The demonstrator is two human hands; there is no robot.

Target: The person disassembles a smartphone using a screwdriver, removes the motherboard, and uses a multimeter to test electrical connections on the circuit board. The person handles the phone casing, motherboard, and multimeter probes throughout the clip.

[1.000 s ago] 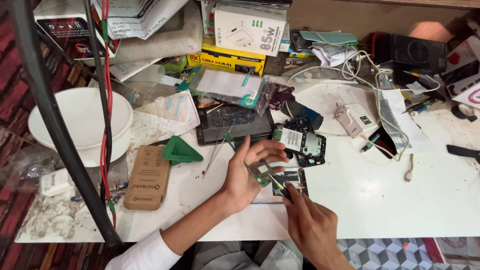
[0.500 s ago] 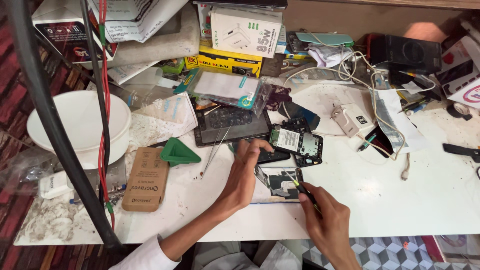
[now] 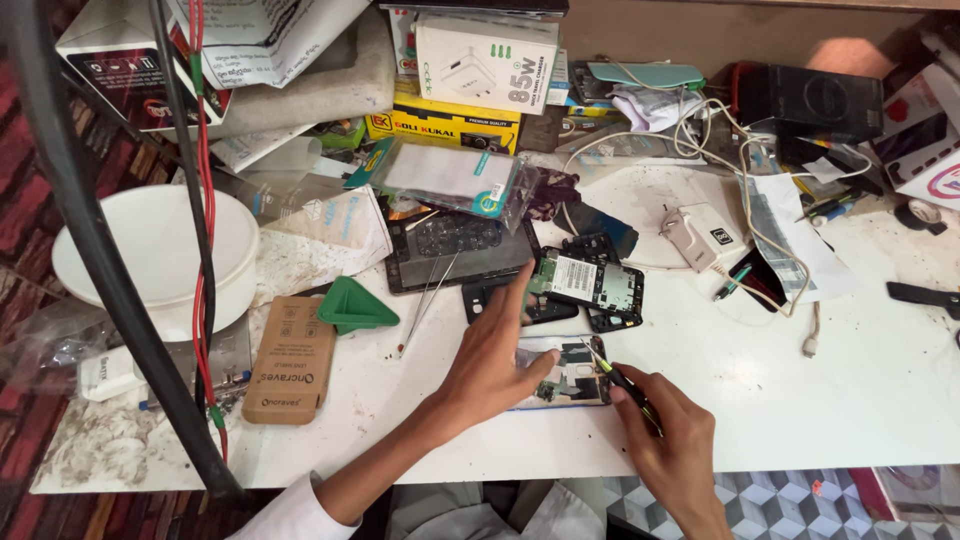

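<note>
The left hand (image 3: 495,360) covers the left end of the opened grey phone body (image 3: 565,372). At 3 o'clock, a flat black tool (image 3: 922,295) is cut off by the edge. The thin screwdriver's (image 3: 615,372) tip is too small to tell.

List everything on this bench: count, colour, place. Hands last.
opened phone: one, bare board showing, front centre under both hands
phone frame: one, black with a green board, behind the opened phone
tablet: one, dark, centre
tweezers: one, metal, leaning off the tablet
green wedge: one, left of centre
brown box: one, flat, front left
white bowl: one, far left
white charger: one, cabled, right of centre
table: one, white, stained
left hand: pressing on the opened phone
right hand: gripping a screwdriver, tip on the phone
</note>
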